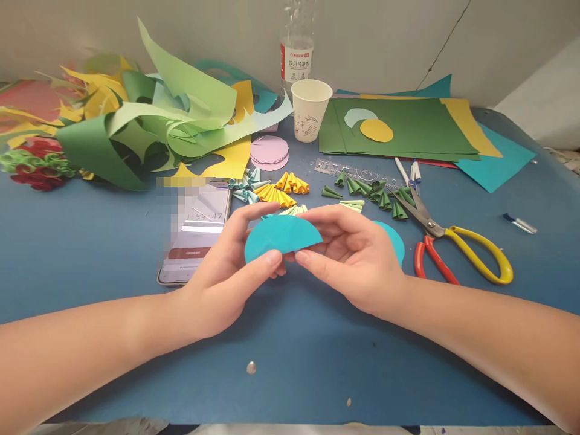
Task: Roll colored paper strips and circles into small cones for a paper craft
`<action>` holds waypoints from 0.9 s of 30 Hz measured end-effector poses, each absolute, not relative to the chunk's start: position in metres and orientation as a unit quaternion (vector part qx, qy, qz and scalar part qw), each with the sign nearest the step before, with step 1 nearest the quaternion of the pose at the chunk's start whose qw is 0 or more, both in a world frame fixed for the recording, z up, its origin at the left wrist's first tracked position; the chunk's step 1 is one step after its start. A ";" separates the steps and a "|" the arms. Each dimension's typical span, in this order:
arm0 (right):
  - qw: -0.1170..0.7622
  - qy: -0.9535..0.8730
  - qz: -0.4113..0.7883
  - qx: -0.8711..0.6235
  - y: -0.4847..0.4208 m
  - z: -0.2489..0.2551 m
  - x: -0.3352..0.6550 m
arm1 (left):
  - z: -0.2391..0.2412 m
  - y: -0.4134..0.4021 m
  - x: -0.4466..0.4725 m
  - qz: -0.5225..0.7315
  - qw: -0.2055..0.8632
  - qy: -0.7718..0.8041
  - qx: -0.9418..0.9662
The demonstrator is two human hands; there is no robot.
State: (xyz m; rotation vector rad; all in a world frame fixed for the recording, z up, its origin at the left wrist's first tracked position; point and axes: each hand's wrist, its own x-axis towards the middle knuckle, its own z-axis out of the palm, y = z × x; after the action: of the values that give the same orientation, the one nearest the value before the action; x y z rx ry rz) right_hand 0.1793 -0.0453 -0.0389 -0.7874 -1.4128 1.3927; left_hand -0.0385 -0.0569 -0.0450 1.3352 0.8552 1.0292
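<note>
A teal paper half-circle (281, 237) is held above the blue table (90, 254) between both hands. My left hand (226, 278) pinches its left lower edge with thumb and fingers. My right hand (353, 257) pinches its right lower edge, thumb pressed under the fold. Another teal paper disc (395, 238) lies partly hidden behind my right hand. Small rolled paper cones, yellow (283, 188) and green (376, 194), lie in clusters just beyond the hands.
A phone (194, 241) lies left of my hands. Scissors (457, 241) with red and yellow handles lie to the right. A paper cup (310, 109), a water bottle (296, 48), green sheets (408, 130), pink discs (269, 151) and a heap of cut paper scraps (149, 121) fill the back.
</note>
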 end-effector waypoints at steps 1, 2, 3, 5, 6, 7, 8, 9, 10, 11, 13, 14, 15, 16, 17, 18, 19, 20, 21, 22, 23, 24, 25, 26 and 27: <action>0.483 -0.577 0.574 -0.324 -0.045 -0.039 0.179 | -0.046 -0.057 -0.039 0.440 0.583 0.367 0.577; 0.483 -0.574 0.574 -0.328 -0.044 -0.039 0.179 | -0.047 -0.057 -0.040 0.436 0.582 0.364 0.583; 0.483 -0.572 0.573 -0.334 -0.044 -0.039 0.179 | -0.047 -0.056 -0.040 0.434 0.580 0.358 0.588; 0.479 -0.576 0.568 -0.341 -0.044 -0.039 0.180 | -0.046 -0.055 -0.039 0.431 0.581 0.346 0.598; 0.477 -0.582 0.563 -0.342 -0.043 -0.039 0.180 | -0.045 -0.055 -0.038 0.431 0.581 0.339 0.601; 0.474 -0.591 0.556 -0.342 -0.043 -0.038 0.181 | -0.044 -0.054 -0.038 0.432 0.582 0.334 0.603; 0.472 -0.600 0.547 -0.343 -0.043 -0.038 0.181 | -0.043 -0.054 -0.037 0.436 0.580 0.330 0.604; 0.470 -0.609 0.538 -0.345 -0.042 -0.037 0.182 | -0.042 -0.053 -0.037 0.437 0.579 0.330 0.604; 0.469 -0.616 0.529 -0.347 -0.041 -0.036 0.182 | -0.041 -0.053 -0.037 0.438 0.577 0.332 0.604; 0.468 -0.621 0.524 -0.348 -0.041 -0.035 0.182 | -0.041 -0.054 -0.037 0.439 0.576 0.335 0.603; 0.466 -0.620 0.530 -0.343 -0.040 -0.033 0.182 | -0.042 -0.054 -0.038 0.435 0.581 0.341 0.598; 0.464 -0.615 0.539 -0.340 -0.040 -0.033 0.183 | -0.043 -0.054 -0.038 0.433 0.584 0.342 0.595; 0.461 -0.609 0.550 -0.337 -0.040 -0.033 0.183 | -0.043 -0.055 -0.039 0.431 0.588 0.341 0.594; 0.457 -0.603 0.560 -0.338 -0.040 -0.033 0.183 | -0.043 -0.055 -0.038 0.431 0.590 0.340 0.592; 0.452 -0.596 0.570 -0.341 -0.041 -0.033 0.183 | -0.042 -0.055 -0.038 0.432 0.591 0.343 0.589; 0.448 -0.588 0.578 -0.344 -0.041 -0.034 0.183 | -0.041 -0.055 -0.037 0.436 0.589 0.346 0.586; 0.447 -0.580 0.586 -0.348 -0.042 -0.034 0.183 | -0.040 -0.055 -0.036 0.440 0.586 0.350 0.583; 0.447 -0.569 0.592 -0.355 -0.043 -0.035 0.183 | -0.038 -0.055 -0.034 0.443 0.583 0.355 0.582; 0.449 -0.558 0.597 -0.362 -0.043 -0.035 0.182 | -0.037 -0.055 -0.033 0.443 0.580 0.360 0.581; 0.453 -0.548 0.599 -0.368 -0.043 -0.036 0.182 | -0.036 -0.055 -0.032 0.443 0.577 0.363 0.582; 0.458 -0.542 0.597 -0.373 -0.044 -0.036 0.182 | -0.034 -0.055 -0.031 0.442 0.578 0.364 0.582; 0.465 -0.540 0.592 -0.377 -0.044 -0.036 0.181 | -0.034 -0.054 -0.031 0.441 0.580 0.364 0.581; 0.471 -0.542 0.583 -0.380 -0.044 -0.036 0.181 | -0.033 -0.054 -0.030 0.441 0.583 0.362 0.578; 0.476 -0.547 0.573 -0.381 -0.045 -0.036 0.180 | -0.033 -0.054 -0.030 0.442 0.587 0.360 0.575; 0.480 -0.553 0.563 -0.384 -0.045 -0.037 0.180 | -0.033 -0.054 -0.030 0.442 0.590 0.357 0.574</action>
State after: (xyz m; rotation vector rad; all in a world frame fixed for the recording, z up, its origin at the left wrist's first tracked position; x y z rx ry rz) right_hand 0.1802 -0.0454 -0.0368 -0.9359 -1.3484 1.3747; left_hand -0.0301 -0.0545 -0.0329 1.3351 0.8308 1.0297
